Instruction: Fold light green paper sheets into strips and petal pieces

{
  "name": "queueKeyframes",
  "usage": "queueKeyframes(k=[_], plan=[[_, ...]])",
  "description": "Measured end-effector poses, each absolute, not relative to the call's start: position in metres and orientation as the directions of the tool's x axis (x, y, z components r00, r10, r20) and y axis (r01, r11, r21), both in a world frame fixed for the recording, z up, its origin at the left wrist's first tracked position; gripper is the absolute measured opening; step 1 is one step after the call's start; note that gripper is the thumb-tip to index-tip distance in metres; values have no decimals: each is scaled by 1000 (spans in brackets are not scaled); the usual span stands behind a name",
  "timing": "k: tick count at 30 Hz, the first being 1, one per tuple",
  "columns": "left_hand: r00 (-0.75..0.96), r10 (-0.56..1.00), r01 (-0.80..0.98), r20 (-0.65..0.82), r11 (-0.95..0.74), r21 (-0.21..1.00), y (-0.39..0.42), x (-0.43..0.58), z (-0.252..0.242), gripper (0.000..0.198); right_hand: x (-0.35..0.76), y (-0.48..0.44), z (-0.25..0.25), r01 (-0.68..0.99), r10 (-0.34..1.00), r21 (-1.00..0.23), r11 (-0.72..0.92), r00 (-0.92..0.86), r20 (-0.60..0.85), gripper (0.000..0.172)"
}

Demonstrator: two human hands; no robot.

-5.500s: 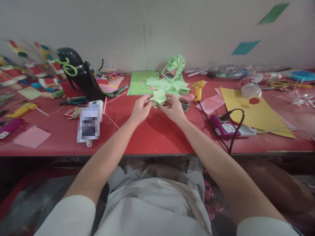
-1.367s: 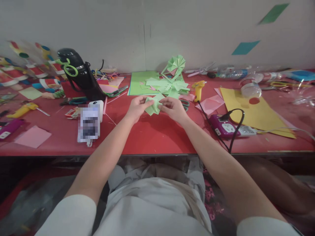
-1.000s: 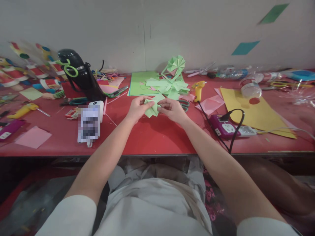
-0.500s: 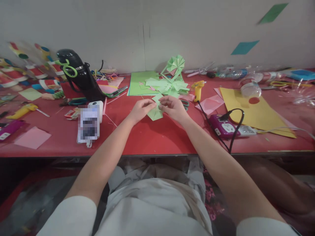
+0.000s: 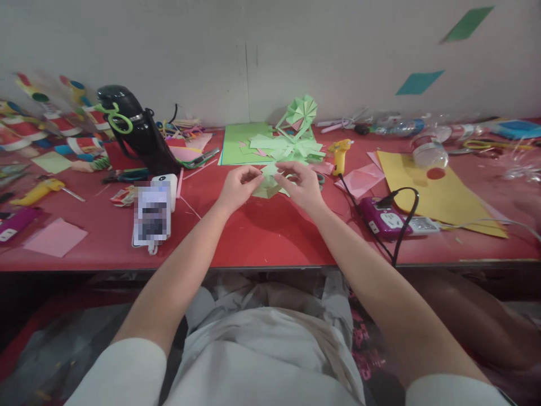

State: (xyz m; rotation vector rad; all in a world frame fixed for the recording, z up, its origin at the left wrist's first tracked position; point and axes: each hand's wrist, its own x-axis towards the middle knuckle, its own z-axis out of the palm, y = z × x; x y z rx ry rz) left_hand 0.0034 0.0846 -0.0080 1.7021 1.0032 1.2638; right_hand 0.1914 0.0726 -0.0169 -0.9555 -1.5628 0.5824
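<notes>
Between my two hands is a folded piece of light green paper [image 5: 267, 185], held just above the red table. My left hand [image 5: 240, 188] pinches its left edge with thumb and fingertips. On the opposite edge, my right hand [image 5: 303, 183] grips the paper the same way, the fingers curled over it. Right behind the hands lie more folded green paper pieces [image 5: 291, 148], and a green paper wheel on a stand [image 5: 301, 113] rises above them. Scissors [image 5: 320, 179] are partly hidden behind my right hand.
A yellow glue gun [image 5: 340, 157] stands right of the paper pieces, its black cord running to a purple power strip [image 5: 385, 219]. To the left are a phone [image 5: 152, 214] and a black bottle [image 5: 131, 132]. A clear plastic bottle [image 5: 430, 152] lies on yellow paper [image 5: 456, 208].
The green paper has tilted between my hands, so its lower part now shows shorter. My fingers have shifted slightly on its edges. Everything else on the table stays put.
</notes>
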Motion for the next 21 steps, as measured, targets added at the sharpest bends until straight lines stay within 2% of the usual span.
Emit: queueKeyframes(k=[2,4,8,11,15,21], plan=[[123,912,152,392,-408,900,87,3,-10,17,193,72,-15,291,792,-781,552,110,601,29],[74,907,149,414,-421,895,89,2,-12,15,194,71,-13,320,771,-766,558,143,621,28],[46,908,124,415,-418,900,88,3,-13,14,190,66,-12,325,842,-790,520,-41,537,36],[72,913,151,401,-407,901,84,6,-11,19,185,64,-14,354,871,-800,484,-111,478,38],[143,897,182,418,-439,880,83,10,-14,31,186,66,-17,409,876,-787,462,-73,476,35],[257,881,159,398,-445,881,79,15,-16,26,188,69,-21,446,824,-735,510,-8,567,21]])
